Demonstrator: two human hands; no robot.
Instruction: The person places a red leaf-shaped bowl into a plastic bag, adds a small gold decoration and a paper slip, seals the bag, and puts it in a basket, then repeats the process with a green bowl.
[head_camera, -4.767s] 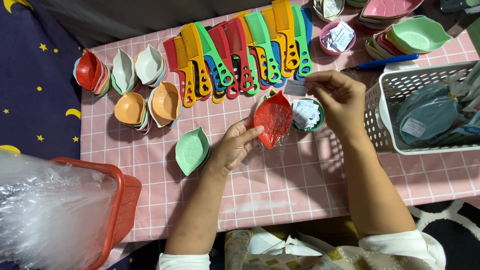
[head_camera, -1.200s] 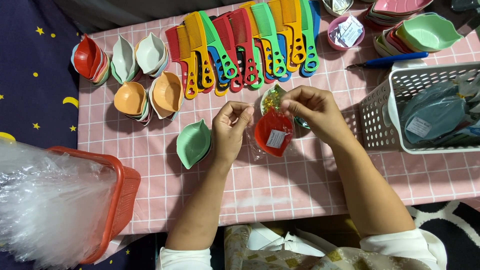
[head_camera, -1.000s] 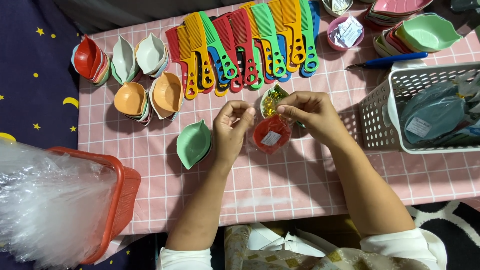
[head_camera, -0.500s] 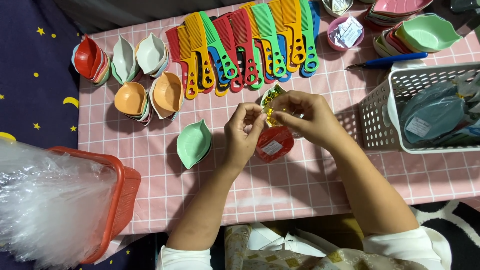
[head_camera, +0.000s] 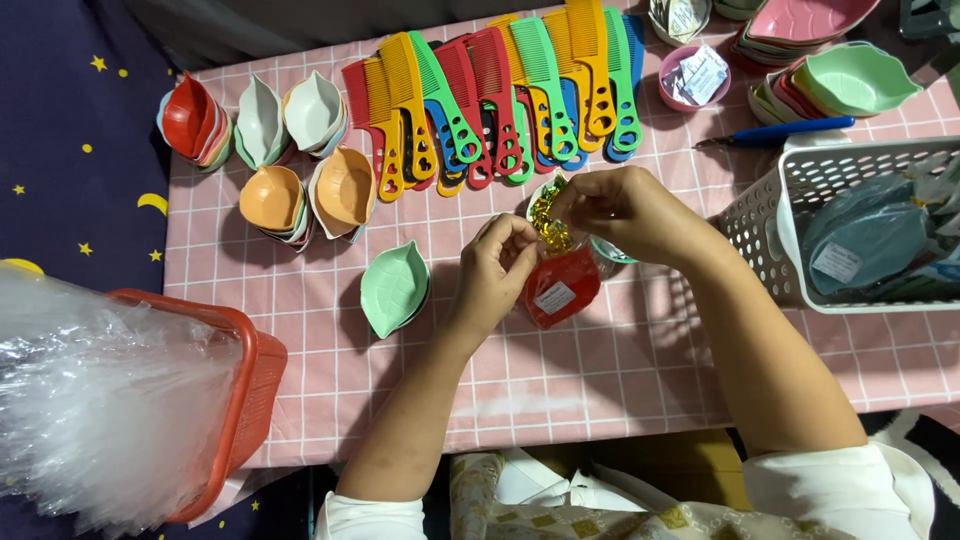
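- Head view: a red dish (head_camera: 562, 290) in a clear wrap is held over the pink checked cloth (head_camera: 620, 370), mid-table, just right of a green leaf dish (head_camera: 394, 287).
- Left hand (head_camera: 497, 275): fingers closed on the wrap at the red dish's upper left edge; thumb and forefinger pinched near the neck.
- Right hand (head_camera: 630, 210): fingers closed on a gold twist tie (head_camera: 547, 218) at the gathered top of the wrap.
- Key relation: the red dish hangs on the near side of both sets of fingertips, with the tie at its far end. The long axis runs far-to-near, tilted slightly right. The tie sits between the two hands; the right hand is on it, the left is beside it on the wrap.
- A white label is seen on the red dish's face; its text is not read.
- Around: combs (head_camera: 500, 100) fanned at far centre; stacked leaf dishes (head_camera: 270, 195) at far left; a white basket (head_camera: 800, 200) with wrapped dark dishes at right; a blue-handled tool (head_camera: 780, 131) just beyond it; a red basket (head_camera: 245, 390) of clear bags at near left.
- Whether the tie is already twisted shut cannot be told.
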